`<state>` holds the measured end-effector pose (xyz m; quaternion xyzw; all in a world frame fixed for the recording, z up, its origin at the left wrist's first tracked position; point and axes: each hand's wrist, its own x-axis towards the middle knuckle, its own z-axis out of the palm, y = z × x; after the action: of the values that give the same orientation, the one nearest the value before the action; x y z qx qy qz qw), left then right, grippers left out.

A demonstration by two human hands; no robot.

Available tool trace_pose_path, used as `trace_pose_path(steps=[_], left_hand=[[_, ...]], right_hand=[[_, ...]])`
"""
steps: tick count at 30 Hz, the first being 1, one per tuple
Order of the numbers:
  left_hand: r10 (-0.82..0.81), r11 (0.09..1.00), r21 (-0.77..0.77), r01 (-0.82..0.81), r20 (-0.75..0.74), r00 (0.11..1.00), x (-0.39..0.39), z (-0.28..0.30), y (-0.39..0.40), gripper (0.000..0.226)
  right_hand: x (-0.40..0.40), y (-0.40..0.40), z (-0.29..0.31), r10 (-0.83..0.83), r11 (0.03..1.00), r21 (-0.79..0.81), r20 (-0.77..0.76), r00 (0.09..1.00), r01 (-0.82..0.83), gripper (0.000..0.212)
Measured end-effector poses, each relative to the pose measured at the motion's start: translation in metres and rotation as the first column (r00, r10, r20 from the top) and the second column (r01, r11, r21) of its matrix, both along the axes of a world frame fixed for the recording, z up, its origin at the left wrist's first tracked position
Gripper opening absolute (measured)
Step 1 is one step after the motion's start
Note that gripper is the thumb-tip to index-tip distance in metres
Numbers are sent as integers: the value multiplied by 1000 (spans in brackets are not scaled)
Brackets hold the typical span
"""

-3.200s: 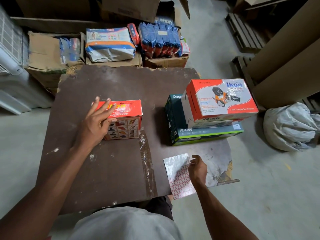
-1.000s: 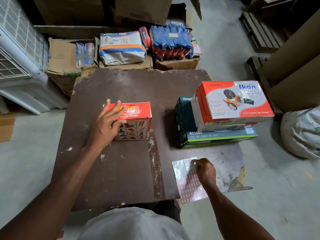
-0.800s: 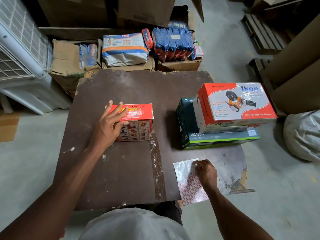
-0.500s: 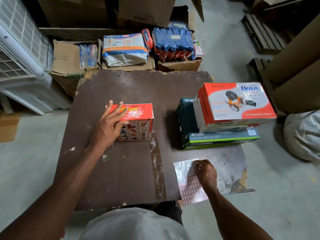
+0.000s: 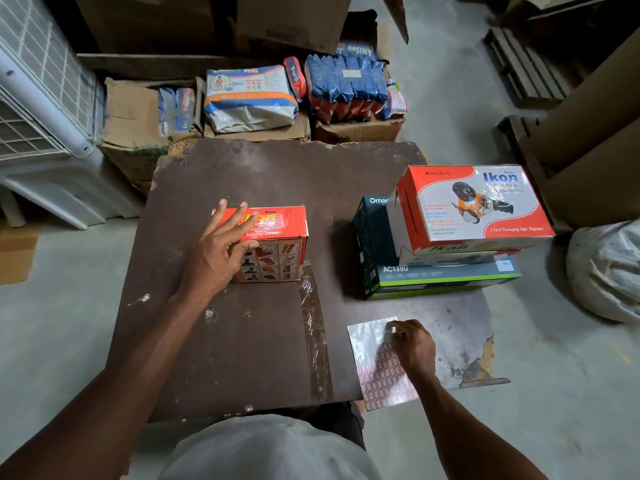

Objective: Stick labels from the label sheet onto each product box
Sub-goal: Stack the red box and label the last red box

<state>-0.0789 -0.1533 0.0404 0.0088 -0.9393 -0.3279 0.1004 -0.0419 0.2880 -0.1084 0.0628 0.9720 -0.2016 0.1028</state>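
My left hand [image 5: 218, 251] rested flat-fingered on the red box [image 5: 277, 244]; my right hand [image 5: 414, 344] pinched at the label sheet [image 5: 375, 368]

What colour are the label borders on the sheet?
Red, on white labels of the label sheet; head view.

Storeroom: stacked cartons [image 5: 291, 19], wooden pallets [image 5: 523, 67], concrete floor [image 5: 450, 95]

The small red box [image 5: 273, 237] stands upright under the fingers of the left hand [image 5: 216, 251]. The label sheet [image 5: 379, 367] lies flat beneath the right hand [image 5: 414, 344], its near rows red-bordered, its far part bare and shiny. Beyond the right hand, a red-and-white box [image 5: 474, 206] is stacked on a dark green box [image 5: 433, 277].
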Motion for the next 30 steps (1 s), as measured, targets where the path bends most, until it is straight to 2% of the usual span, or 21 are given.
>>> trace_pose_path(steps=[3,8,15,19,24,30], left_hand=[[2,1000,26,-1,-28,1000,0,5,4,60],[5,1000,23,-4,-25,1000,2,6,5,59],[9,1000,29,-9,-25,1000,2,6,6,58],[10,999,50,-9,-16,1000,4,11,8,59],[19,999,49,-19,2,1000,6,13,8,58],[12,1000,28,-11,-18,1000,4,4,5,60]], right_hand=[[0,0,4,36,999,7,-20,999,-36,32],[0,6,9,133,991,24,-75,988,-131,25],[-2,11,6,172,985,38,-114,979,-168,28],[-3,13,3,167,986,38,-122,978,-164,28],[-5,12,3,146,989,47,-131,981,-142,37],[-6,15,7,79,994,-70,-124,989,-88,33]])
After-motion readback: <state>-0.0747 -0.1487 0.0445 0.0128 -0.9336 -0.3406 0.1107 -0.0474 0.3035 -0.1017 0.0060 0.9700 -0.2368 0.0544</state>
